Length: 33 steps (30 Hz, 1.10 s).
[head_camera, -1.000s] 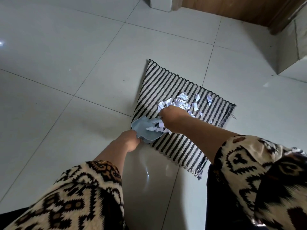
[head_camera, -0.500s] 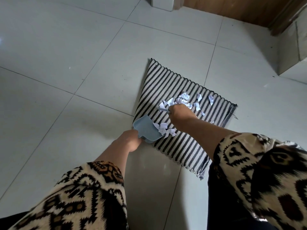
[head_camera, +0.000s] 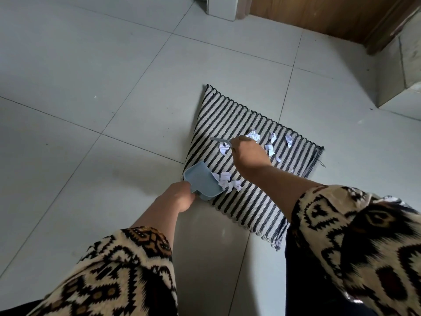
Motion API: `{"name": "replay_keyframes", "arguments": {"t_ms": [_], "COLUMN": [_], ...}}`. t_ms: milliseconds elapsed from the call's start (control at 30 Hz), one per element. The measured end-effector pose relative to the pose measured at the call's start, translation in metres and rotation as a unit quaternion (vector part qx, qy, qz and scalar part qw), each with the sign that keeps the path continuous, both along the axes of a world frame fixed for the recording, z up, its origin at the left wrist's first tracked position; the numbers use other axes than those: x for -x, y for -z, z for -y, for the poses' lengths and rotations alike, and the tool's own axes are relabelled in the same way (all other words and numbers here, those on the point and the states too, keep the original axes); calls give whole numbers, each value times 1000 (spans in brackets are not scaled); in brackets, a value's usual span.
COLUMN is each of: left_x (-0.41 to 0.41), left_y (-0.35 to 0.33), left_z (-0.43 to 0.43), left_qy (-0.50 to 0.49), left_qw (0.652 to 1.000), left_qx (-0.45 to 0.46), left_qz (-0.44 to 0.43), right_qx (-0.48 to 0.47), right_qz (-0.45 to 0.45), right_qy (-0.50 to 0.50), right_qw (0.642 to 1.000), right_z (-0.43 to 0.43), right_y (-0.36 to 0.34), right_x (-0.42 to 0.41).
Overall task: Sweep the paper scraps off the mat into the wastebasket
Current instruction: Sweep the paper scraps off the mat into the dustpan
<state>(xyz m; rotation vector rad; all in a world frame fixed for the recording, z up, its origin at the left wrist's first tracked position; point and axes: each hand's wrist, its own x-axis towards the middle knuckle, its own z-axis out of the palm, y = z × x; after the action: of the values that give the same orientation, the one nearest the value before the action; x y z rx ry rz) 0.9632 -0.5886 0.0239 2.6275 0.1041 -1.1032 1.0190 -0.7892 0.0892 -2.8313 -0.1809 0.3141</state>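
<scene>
The left hand point(head_camera: 182, 197) is gripping a blue dustpan point(head_camera: 202, 181) at the mat's point(head_camera: 227, 115) left edge, scraps point(head_camera: 227, 180) lying at its mouth. The right hand point(head_camera: 248, 156) is clutching a grey brush point(head_camera: 219, 140) mid-mat, more scraps lying beyond. Pale floor point(head_camera: 91, 76) tiles are meeting a wooden wall point(head_camera: 319, 14).

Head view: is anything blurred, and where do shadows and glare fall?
Head view: the thin grey brush handle in the right hand looks smeared; a soft shadow lies on the glossy grey tile floor beside the black-and-white striped mat; a faint sheen shows below the blue plastic dustpan.
</scene>
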Motion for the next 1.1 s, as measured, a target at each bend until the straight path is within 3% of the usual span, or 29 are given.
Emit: {"name": "replay_keyframes", "arguments": {"t_ms": [233,333,433,700,900,1100], "left_x": [-2,-3,-3,-2,1,3], "left_y": [-1,-4,-10,-19,-25,-32], "left_z": [-5,-4,-2,2,2,6], "left_qy": [8,11,14,3,22,33], "left_qw": [1000,1000,1000,1000,999,999], "left_qx": [6,10,16,18,26,18], "left_qz": [5,-2,-8,3,5,-1], "right_qx": [37,-26,-78,-70,-51,-136], "right_qz": [-61,-99,-88,-4,-126,-108], "right_qy": [-29,8,64,112,108,148], "right_qw": [997,995,991,991,985,974], "right_z": [0,0,11,21,12,20], "right_y": [2,1,-6,-2,8,-10], "right_x": [-2,-4,-9,-13,-11,-14]}}
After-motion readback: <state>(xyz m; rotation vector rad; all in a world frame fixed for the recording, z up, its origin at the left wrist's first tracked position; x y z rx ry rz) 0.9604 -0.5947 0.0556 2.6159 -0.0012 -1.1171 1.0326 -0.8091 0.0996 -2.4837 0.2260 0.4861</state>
